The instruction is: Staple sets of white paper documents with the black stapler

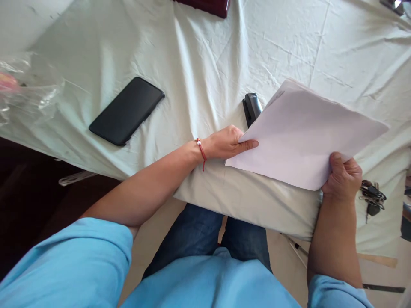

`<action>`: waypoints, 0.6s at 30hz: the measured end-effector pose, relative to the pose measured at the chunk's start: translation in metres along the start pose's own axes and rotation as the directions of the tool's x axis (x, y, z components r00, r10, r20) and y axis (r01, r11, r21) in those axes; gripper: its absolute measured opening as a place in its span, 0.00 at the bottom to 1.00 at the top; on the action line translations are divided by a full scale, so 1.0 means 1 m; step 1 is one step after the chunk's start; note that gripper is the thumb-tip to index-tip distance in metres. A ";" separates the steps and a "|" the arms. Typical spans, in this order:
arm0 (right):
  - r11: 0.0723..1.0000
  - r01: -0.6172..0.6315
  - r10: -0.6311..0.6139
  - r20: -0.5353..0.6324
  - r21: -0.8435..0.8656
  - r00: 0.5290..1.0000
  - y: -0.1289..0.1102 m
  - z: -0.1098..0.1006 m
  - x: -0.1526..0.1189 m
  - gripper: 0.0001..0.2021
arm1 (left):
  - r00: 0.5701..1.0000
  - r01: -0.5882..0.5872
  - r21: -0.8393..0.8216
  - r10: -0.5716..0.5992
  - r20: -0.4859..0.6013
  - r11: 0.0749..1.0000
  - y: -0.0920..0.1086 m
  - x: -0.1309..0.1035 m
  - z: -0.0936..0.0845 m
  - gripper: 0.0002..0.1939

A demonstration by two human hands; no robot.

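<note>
The left hand point(228, 143) and right hand point(343, 177) grip one smooth, four-sided paper stack point(302, 132). One flat black smartphone point(126, 111) and one stapler point(252, 107) lie on wrinkled cloth point(208, 64).

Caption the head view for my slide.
Left hand and right hand hold a stack of paper sheets, partly hiding a black stapler; a smartphone lies farther left.
</note>
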State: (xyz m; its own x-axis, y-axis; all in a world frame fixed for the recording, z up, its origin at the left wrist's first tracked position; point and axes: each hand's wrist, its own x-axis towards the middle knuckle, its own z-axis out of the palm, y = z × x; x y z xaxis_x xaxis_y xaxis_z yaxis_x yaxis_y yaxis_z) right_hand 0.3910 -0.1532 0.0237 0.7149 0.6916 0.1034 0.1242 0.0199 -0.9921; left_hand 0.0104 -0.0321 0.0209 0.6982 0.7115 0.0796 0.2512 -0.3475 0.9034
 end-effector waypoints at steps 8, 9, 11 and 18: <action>0.964 -0.196 0.192 -0.039 -0.182 0.981 -0.019 -0.030 0.003 0.32 | 0.985 0.125 -0.267 -0.153 -0.086 0.955 0.008 0.003 -0.014 0.21; 0.947 -0.246 0.246 -0.026 -0.209 0.969 -0.024 -0.034 0.002 0.33 | 0.983 0.133 -0.300 -0.165 -0.082 0.945 0.008 0.003 -0.015 0.17; 0.906 -0.331 0.341 -0.008 -0.262 0.940 -0.034 -0.039 0.000 0.33 | 0.981 0.133 -0.307 -0.169 -0.094 0.942 0.008 0.003 -0.015 0.10; 0.798 -0.488 0.529 0.024 -0.355 0.848 -0.045 -0.049 0.000 0.32 | 0.932 0.063 0.003 -0.058 -0.358 0.998 -0.010 0.003 -0.005 0.11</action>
State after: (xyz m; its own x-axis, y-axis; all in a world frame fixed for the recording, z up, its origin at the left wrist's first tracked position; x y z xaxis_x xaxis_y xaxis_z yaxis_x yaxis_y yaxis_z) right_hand 0.4191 -0.1894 0.0723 0.6554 0.6144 -0.4393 -0.0053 -0.5778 -0.8162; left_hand 0.0062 -0.0236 0.0137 0.3963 0.9018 0.1725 0.2966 -0.3035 0.9055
